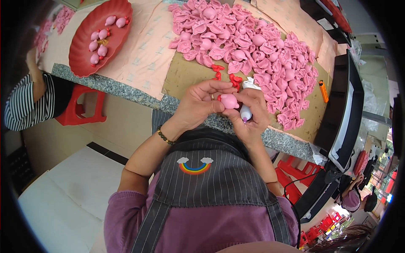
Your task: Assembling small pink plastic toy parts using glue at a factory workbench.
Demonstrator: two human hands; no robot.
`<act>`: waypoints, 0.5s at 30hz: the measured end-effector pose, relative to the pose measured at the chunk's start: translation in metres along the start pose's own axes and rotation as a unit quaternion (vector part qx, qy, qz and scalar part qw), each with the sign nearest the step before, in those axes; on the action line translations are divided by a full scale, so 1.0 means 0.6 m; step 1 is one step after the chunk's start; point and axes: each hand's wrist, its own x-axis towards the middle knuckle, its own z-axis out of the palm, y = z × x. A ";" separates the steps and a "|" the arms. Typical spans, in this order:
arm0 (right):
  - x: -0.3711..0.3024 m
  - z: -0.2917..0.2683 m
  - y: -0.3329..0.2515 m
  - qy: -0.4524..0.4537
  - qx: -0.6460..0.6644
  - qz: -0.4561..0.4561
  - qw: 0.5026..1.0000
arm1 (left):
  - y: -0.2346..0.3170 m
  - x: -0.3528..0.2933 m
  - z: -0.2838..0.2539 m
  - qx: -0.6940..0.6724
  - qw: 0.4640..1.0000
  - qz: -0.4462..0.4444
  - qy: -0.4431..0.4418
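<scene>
Over the table's near edge, my left hand (196, 103) pinches a small rounded pink plastic piece (229, 101) with a bit of red at its left end. My right hand (255, 111) touches the same piece with its fingertips. Tucked in that hand is a small white squeeze bottle (245, 112) with a purple tip pointing down toward me. Just beyond my fingers lie several small red pieces (235, 80) and something white and crumpled (250, 83). A large heap of pink moulded shell pieces (257, 50) spreads behind them on a brown board (185, 71).
A red scalloped tray (78, 55) with several pink-and-red pieces stands at the left. An orange cutter (323, 91) lies right of the heap, near a black tray (344, 105). A person in a striped top (19, 101) sits at the far left by a red stool (84, 107).
</scene>
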 end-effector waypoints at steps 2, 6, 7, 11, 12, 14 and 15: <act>-0.003 0.002 -0.001 0.004 0.004 0.001 1.000 | -0.003 0.000 -0.001 0.003 1.000 0.015 0.000; 0.002 -0.003 -0.004 0.031 -0.012 -0.051 0.998 | -0.003 -0.002 0.000 0.000 1.000 -0.012 -0.005; 0.005 -0.005 -0.006 0.022 -0.019 -0.053 0.998 | -0.001 -0.002 0.001 0.018 1.000 -0.017 -0.001; 0.001 -0.008 0.003 -0.001 0.033 -0.042 0.999 | -0.006 -0.004 -0.002 0.045 0.999 -0.006 0.005; -0.001 -0.008 0.002 -0.001 0.019 -0.047 0.999 | -0.005 -0.005 -0.002 0.045 0.999 -0.008 0.006; -0.003 -0.007 0.000 -0.002 0.005 -0.050 0.999 | -0.006 -0.004 -0.004 0.050 0.999 -0.003 -0.001; -0.002 -0.008 0.001 -0.002 0.001 -0.060 0.998 | -0.007 -0.002 -0.003 0.050 0.999 -0.005 0.000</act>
